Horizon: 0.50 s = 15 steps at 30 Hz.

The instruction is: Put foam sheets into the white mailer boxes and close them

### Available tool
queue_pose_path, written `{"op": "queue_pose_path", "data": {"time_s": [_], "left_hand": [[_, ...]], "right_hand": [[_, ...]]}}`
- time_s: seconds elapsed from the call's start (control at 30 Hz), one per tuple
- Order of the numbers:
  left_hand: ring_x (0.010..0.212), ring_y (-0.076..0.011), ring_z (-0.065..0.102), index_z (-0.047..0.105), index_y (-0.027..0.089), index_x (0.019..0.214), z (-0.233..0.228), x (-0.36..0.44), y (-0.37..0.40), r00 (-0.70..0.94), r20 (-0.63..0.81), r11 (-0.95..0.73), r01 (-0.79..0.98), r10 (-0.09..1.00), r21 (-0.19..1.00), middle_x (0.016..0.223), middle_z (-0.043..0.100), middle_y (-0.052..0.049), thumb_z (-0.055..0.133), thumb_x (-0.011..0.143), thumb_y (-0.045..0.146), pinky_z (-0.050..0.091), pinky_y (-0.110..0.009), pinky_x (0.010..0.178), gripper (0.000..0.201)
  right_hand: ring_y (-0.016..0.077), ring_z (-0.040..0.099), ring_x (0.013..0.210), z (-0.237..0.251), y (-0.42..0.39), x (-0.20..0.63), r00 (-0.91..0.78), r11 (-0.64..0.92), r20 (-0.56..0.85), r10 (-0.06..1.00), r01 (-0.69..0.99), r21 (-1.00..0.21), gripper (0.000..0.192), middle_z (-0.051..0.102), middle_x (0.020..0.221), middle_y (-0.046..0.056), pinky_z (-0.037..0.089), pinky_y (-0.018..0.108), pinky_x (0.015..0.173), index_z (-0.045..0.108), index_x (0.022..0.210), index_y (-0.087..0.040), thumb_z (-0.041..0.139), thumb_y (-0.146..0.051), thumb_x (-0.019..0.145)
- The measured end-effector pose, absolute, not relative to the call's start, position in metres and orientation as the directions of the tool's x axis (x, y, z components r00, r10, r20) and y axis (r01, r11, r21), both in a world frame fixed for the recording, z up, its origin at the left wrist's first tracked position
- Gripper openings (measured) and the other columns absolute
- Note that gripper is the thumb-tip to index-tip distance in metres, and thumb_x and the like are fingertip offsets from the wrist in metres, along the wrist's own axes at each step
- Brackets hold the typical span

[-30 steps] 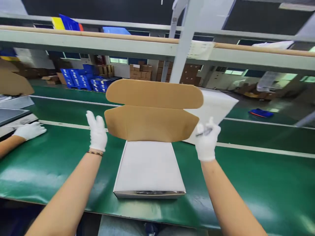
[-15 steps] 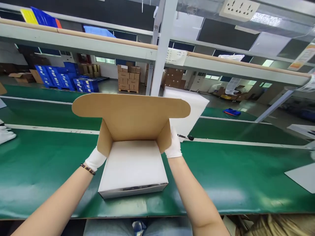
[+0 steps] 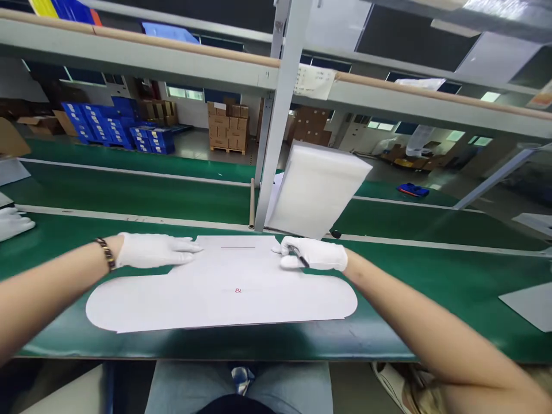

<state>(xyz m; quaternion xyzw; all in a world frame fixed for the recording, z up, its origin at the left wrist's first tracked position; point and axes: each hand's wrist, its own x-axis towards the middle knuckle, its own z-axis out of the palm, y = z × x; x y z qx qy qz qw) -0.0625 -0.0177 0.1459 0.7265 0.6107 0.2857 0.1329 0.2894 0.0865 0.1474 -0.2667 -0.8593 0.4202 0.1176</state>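
A white cardboard mailer box lies in front of me, its lid folded over towards me, hiding what is inside. The lid's wide flap with rounded ends spreads left and right, and a small red mark shows on it. My left hand, in a white glove, rests flat at the lid's left edge with fingers stretched out. At the right edge is my gloved right hand, fingers curled around a slim dark pen, with fingertips touching the lid.
A stack of white foam sheets leans by the metal post behind the box. Another person's gloved hand is at the far left on the green table. A white sheet lies at right.
The raised brown lid has come down towards me, so its white outside now shows. Both hands have moved from the box's sides to the lid's far edges.
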Motion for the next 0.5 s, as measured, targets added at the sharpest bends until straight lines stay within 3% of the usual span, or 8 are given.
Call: {"op": "queue_pose_path", "data": {"time_s": [0.07, 0.1, 0.17, 0.27, 0.37, 0.5], "left_hand": [[0.102, -0.0328, 0.070, 0.072, 0.031, 0.113, 0.151, -0.045, -0.034, 0.322, 0.028, -0.305, 0.860, 0.946, 0.409, 0.118, 0.071, -0.005, 0.067, 0.069, 0.064, 0.055, -0.046, 0.090, 0.055], [0.115, -0.0331, 0.063, 0.063, 0.033, 0.128, 0.143, -0.034, -0.045, 0.389, 0.006, -0.370, 0.870, 0.921, 0.325, 0.133, 0.061, -0.005, 0.059, 0.080, 0.060, 0.049, -0.048, 0.099, 0.055], [0.133, -0.0357, 0.047, 0.050, 0.030, 0.141, 0.112, -0.014, -0.068, 0.472, 0.097, -0.481, 0.857, 0.876, 0.182, 0.147, 0.047, -0.008, 0.052, 0.086, 0.059, 0.039, -0.053, 0.109, 0.061], [0.134, -0.0423, 0.043, 0.044, 0.029, 0.145, 0.056, 0.002, -0.092, 0.521, 0.219, -0.538, 0.843, 0.825, 0.018, 0.147, 0.047, -0.013, 0.053, 0.085, 0.063, 0.028, -0.064, 0.110, 0.070], [0.135, -0.0399, 0.042, 0.039, 0.031, 0.148, 0.029, 0.000, -0.091, 0.512, 0.252, -0.520, 0.853, 0.821, -0.038, 0.148, 0.046, -0.012, 0.051, 0.090, 0.057, 0.028, -0.062, 0.109, 0.065], [0.133, -0.0428, 0.041, 0.051, 0.026, 0.141, 0.037, 0.003, -0.066, 0.466, 0.189, -0.471, 0.882, 0.864, -0.019, 0.143, 0.051, -0.017, 0.053, 0.085, 0.065, 0.030, -0.063, 0.107, 0.069]], "right_hand": [[0.0200, 0.063, 0.072, 0.152, 0.073, 0.289, -0.854, 0.632, -0.040, 0.518, 0.414, -0.655, 0.035, 0.064, 0.077, 0.000, 0.051, 0.033, 0.070, 0.058, 0.081, -0.025, 0.071, -0.056, 0.072], [0.0189, 0.060, 0.069, 0.146, 0.064, 0.288, -0.857, 0.685, -0.012, 0.515, 0.420, -0.596, 0.034, 0.064, 0.080, 0.000, 0.051, 0.034, 0.069, 0.060, 0.088, -0.024, 0.071, -0.054, 0.073], [0.0213, 0.059, 0.078, 0.118, 0.042, 0.286, -0.864, 0.783, 0.096, 0.495, 0.396, -0.479, 0.040, 0.064, 0.094, 0.007, 0.052, 0.037, 0.073, 0.060, 0.098, -0.020, 0.072, -0.050, 0.074], [0.0297, 0.053, 0.101, 0.064, 0.016, 0.282, -0.841, 0.874, 0.288, 0.458, 0.365, -0.322, 0.041, 0.060, 0.110, 0.015, 0.050, 0.047, 0.085, 0.059, 0.088, -0.018, 0.078, -0.048, 0.066], [0.0308, 0.050, 0.103, 0.035, 0.011, 0.281, -0.805, 0.885, 0.382, 0.454, 0.358, -0.298, 0.043, 0.059, 0.111, 0.015, 0.048, 0.050, 0.087, 0.057, 0.085, -0.018, 0.080, -0.044, 0.061], [0.0359, 0.050, 0.108, 0.038, 0.029, 0.282, -0.845, 0.890, 0.311, 0.436, 0.353, -0.288, 0.067, 0.058, 0.118, 0.021, 0.046, 0.056, 0.090, 0.060, 0.091, -0.015, 0.083, -0.061, 0.047]]}}
